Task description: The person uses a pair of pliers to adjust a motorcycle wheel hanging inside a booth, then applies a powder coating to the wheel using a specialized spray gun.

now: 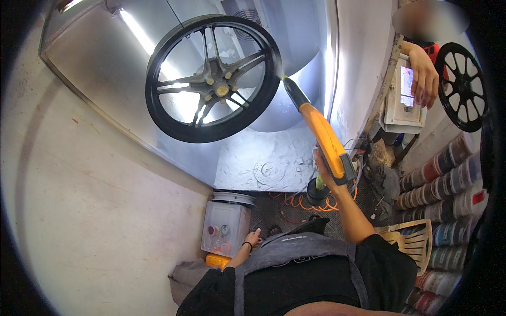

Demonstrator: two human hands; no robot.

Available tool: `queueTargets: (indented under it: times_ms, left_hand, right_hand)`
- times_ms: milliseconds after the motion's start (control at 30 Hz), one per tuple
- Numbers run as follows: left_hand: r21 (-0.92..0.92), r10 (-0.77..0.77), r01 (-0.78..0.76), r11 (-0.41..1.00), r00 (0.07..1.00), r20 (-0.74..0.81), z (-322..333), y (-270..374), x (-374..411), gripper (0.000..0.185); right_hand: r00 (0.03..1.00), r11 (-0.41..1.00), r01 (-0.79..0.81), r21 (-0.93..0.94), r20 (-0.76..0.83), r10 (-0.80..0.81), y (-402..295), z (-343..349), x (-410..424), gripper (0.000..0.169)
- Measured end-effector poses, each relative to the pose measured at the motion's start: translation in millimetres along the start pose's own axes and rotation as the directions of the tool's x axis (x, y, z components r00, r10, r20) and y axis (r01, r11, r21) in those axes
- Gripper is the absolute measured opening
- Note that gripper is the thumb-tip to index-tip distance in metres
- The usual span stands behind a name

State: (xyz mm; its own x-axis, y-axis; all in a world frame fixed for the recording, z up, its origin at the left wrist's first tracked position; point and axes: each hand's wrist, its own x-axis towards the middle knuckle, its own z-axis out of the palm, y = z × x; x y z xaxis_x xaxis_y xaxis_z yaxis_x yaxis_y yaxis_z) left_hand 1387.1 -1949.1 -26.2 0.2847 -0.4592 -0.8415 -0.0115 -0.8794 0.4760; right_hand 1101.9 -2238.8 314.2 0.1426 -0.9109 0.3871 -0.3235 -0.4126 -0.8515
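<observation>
My right hand [325, 168] grips a yellow-orange powder coating spray gun [322, 126], with a dark cup below it. The gun's dark nozzle points up and left, and a faint spray leaves its tip beside the rim of a wheel. That spoked motorcycle wheel [213, 81] hangs from a thin wire or hook, its outer rim black and its spokes duller grey-black. Round plugs, yellowish in colour, sit in its hub. Low down, my left hand [253, 237] hangs near a translucent plastic bin, its fingers loosely apart, holding nothing.
Around the wheel stands a lit metal spray booth [272, 166]. An orange coiled hose [304, 205] lies on the floor. At right, another person's hand [425, 75] rests at a control panel, near a black wheel [462, 87], stacked containers [438, 189] and a plastic chair [423, 245].
</observation>
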Motion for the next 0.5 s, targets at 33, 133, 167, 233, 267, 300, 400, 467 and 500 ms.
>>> queueTargets:
  times_ms: [33, 133, 167, 233, 267, 300, 400, 467, 500]
  left_hand:
    - [-0.005, 0.022, -0.022, 1.0, 1.0, -0.003, -1, -3, 1, 0.063]
    - [-0.006, 0.042, -0.042, 0.999, 0.999, -0.009, -1, -4, -4, 0.064]
    - [-0.006, 0.04, -0.04, 0.999, 0.999, -0.011, -1, -5, -7, 0.064]
    - [-0.057, 0.033, -0.034, 0.998, 0.999, -0.018, 0, -11, -12, 0.065]
    - [-0.085, 0.03, -0.032, 0.996, 0.999, -0.023, 0, -13, -13, 0.065]
    - [-0.086, 0.028, -0.031, 0.996, 0.999, -0.031, 1, -16, -14, 0.065]
    - [-0.092, 0.036, -0.04, 0.995, 0.998, -0.048, 4, -11, -26, 0.066]
    - [-0.112, 0.016, -0.023, 0.993, 0.998, -0.063, 5, -25, -34, 0.067]
    - [-0.104, 0.015, -0.023, 0.994, 0.997, -0.072, 5, -31, -38, 0.067]
  right_hand:
    - [0.99, 0.992, 0.125, 0.017, -0.063, -0.123, -13, -1, 7, 0.025]
    - [0.984, 0.977, 0.09, 0.193, -0.168, -0.058, -38, -4, 18, 0.016]
    - [0.976, 0.974, 0.131, 0.184, -0.197, -0.094, -37, -3, 20, 0.016]
    - [0.954, 0.962, 0.215, 0.168, -0.248, -0.17, -43, 2, 26, 0.016]
    - [0.948, 0.949, 0.243, 0.202, -0.257, -0.188, -54, 0, 28, 0.016]
    - [0.941, 0.933, 0.272, 0.236, -0.268, -0.206, -65, -4, 30, 0.016]
    - [0.925, 0.821, 0.345, 0.454, -0.315, -0.214, -67, 7, 39, 0.016]
    - [0.902, 0.822, 0.401, 0.404, -0.332, -0.277, -83, 9, 40, 0.017]
    - [0.875, 0.858, 0.446, 0.254, -0.328, -0.357, -92, 6, 39, 0.017]
